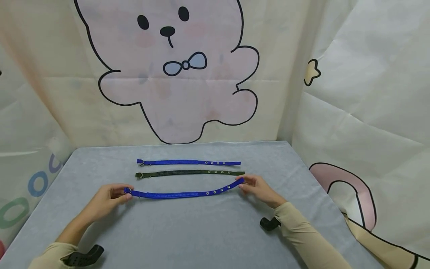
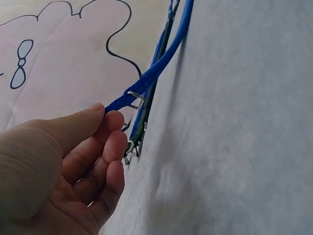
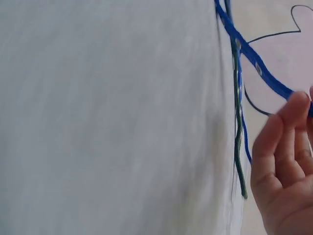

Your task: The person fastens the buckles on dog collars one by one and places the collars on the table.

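Note:
A blue collar (image 1: 178,195) with a metal buckle and eyelets stretches between my two hands, its middle sagging slightly. My left hand (image 1: 109,200) pinches its buckle end between thumb and forefinger; in the left wrist view a metal loop (image 2: 136,100) shows just past the fingertips. With the right hand (image 1: 256,189) I pinch the eyelet end, which bends upward. Behind it a green collar (image 1: 178,172) lies straight on the table, buckle to the left. Farther back, a second blue collar (image 1: 176,162) lies parallel to the green one.
A grey-blue cloth covers the table (image 1: 188,239). A printed curtain (image 1: 201,97) with a cartoon bear hangs along the back edge, and more printed cloth (image 1: 369,112) hangs on the right. Black camera mounts (image 1: 85,257) sit at both wrists.

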Demonstrator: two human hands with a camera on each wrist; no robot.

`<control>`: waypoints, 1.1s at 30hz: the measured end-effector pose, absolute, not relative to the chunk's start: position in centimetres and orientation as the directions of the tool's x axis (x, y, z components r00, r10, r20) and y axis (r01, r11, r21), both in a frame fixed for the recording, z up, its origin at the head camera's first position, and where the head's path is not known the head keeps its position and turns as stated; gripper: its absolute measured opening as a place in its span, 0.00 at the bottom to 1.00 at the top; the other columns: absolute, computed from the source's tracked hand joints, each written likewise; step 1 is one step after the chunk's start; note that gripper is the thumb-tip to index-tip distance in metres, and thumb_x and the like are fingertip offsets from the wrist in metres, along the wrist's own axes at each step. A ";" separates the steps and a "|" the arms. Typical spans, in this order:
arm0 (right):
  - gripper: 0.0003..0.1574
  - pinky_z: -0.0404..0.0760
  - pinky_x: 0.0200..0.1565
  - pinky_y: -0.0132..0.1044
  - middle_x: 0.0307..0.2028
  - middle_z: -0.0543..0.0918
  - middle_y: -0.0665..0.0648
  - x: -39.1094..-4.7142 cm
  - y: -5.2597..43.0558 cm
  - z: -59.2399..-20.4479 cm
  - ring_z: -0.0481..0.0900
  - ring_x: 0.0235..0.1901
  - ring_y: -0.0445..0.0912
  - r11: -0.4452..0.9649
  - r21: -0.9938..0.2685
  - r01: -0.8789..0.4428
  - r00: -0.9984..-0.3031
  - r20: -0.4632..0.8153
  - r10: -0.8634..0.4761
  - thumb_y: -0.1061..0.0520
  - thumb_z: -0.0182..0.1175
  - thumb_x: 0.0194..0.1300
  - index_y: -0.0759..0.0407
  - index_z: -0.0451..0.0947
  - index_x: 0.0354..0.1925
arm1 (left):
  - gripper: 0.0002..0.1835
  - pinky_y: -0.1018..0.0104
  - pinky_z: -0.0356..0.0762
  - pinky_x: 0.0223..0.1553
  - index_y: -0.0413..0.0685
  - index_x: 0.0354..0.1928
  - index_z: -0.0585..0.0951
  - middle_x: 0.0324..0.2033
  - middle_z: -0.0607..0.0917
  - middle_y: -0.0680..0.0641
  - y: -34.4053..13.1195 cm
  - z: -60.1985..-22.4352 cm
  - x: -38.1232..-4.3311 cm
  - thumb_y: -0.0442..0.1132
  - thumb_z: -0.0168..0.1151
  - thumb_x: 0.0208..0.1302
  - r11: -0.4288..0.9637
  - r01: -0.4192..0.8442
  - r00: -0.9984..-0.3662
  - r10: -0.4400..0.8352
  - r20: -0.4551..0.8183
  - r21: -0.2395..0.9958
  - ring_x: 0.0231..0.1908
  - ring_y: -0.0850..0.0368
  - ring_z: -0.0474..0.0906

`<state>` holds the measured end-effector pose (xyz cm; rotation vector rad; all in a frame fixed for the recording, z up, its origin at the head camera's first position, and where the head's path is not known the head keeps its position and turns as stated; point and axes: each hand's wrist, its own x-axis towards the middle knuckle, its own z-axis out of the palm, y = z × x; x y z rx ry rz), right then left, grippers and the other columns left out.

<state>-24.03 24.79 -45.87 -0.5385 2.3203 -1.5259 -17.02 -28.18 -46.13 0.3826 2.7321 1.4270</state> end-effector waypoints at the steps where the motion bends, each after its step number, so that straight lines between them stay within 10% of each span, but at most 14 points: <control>1: 0.26 0.81 0.42 0.34 0.36 0.83 0.60 -24.1 24.6 -45.9 0.80 0.35 0.42 0.350 -0.928 -0.127 -0.887 -0.052 -0.458 0.59 0.58 0.75 0.74 0.71 0.65 | 0.18 0.70 0.75 0.28 0.30 0.55 0.81 0.35 0.89 0.40 -28.2 -46.1 -17.1 0.35 0.65 0.69 0.545 0.183 -0.974 0.216 0.074 0.818 0.29 0.68 0.80; 14: 0.27 0.82 0.46 0.31 0.43 0.85 0.57 -24.9 21.9 -45.6 0.81 0.39 0.39 0.190 -0.974 -0.125 -0.934 0.050 -0.353 0.56 0.56 0.77 0.75 0.72 0.63 | 0.19 0.66 0.82 0.36 0.31 0.55 0.82 0.38 0.89 0.37 -26.8 -44.1 -17.9 0.40 0.62 0.72 0.587 0.176 -0.983 0.150 0.108 0.790 0.34 0.58 0.85; 33: 0.25 0.83 0.44 0.29 0.41 0.85 0.44 -26.0 17.8 -43.1 0.81 0.36 0.36 0.057 -0.986 -0.154 -0.947 0.130 -0.295 0.58 0.54 0.77 0.77 0.72 0.62 | 0.15 0.72 0.79 0.37 0.38 0.54 0.84 0.45 0.89 0.40 -23.9 -41.2 -19.6 0.40 0.61 0.73 0.615 0.263 -0.965 0.185 0.188 0.743 0.37 0.69 0.80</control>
